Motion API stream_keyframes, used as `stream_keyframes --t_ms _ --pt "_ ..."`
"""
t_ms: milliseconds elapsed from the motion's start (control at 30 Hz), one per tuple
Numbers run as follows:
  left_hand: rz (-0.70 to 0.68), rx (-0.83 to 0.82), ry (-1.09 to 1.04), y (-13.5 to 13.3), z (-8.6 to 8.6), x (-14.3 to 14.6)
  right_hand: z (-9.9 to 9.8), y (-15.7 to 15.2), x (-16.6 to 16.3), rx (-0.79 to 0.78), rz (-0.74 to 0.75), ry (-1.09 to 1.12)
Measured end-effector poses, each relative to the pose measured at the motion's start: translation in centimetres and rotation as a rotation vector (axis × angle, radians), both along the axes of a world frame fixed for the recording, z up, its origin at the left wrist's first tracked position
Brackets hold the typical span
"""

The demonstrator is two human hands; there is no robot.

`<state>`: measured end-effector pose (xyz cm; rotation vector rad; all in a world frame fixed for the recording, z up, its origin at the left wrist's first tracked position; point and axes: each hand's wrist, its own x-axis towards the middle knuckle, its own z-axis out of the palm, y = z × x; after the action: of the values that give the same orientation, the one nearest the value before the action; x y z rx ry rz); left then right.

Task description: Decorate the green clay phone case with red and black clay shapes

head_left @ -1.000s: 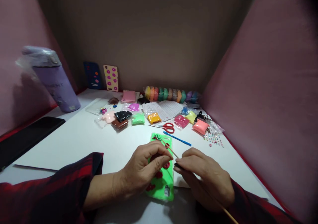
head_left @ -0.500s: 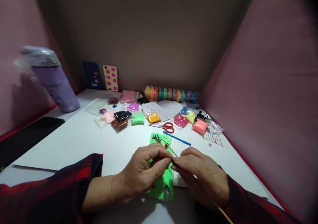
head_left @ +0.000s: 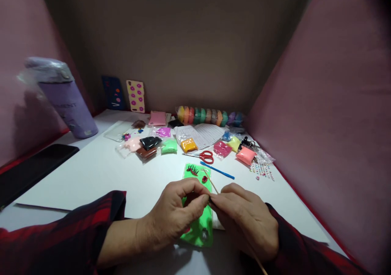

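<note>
Two hands, tips touching. Left hand: fingers pinched at tiny dark bit. Right hand: fingers curled round thin stick, tips at same bit. Green phone case right under fingers, long way pointing ahead; left hand nearer, covering middle. Scissors farther off.
</note>
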<state>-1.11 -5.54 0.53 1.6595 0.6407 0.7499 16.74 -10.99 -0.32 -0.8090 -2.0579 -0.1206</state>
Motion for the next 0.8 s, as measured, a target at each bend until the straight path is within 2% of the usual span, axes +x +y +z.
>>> stream_keyframes --t_ms 133,267,333,433,500,700,800 --pt "-0.027 -0.039 -0.005 0.0 -0.1 -0.2 0.2 0.0 -0.1 0.075 -0.044 -0.071" --pt "-0.004 0.093 -0.019 -0.1 0.2 -0.2 0.5 -0.1 -0.1 0.100 -0.084 -0.093" --pt "0.006 0.037 -0.021 -0.1 0.2 -0.1 0.9 -0.1 0.0 0.072 -0.075 -0.072" --pt "-0.002 -0.172 -0.031 -0.1 0.0 0.0 1.5 0.0 0.3 0.028 -0.060 -0.051" --pt "-0.014 -0.240 -0.057 -0.1 -0.1 0.0 1.7 0.1 0.4 0.033 -0.068 -0.029" --pt "-0.025 -0.244 -0.059 0.0 -0.2 0.0 0.7 0.0 0.3 -0.002 -0.074 -0.006" --pt "-0.018 -0.196 -0.017 0.0 -0.1 0.0 0.1 0.0 0.2 -0.007 -0.070 -0.003"
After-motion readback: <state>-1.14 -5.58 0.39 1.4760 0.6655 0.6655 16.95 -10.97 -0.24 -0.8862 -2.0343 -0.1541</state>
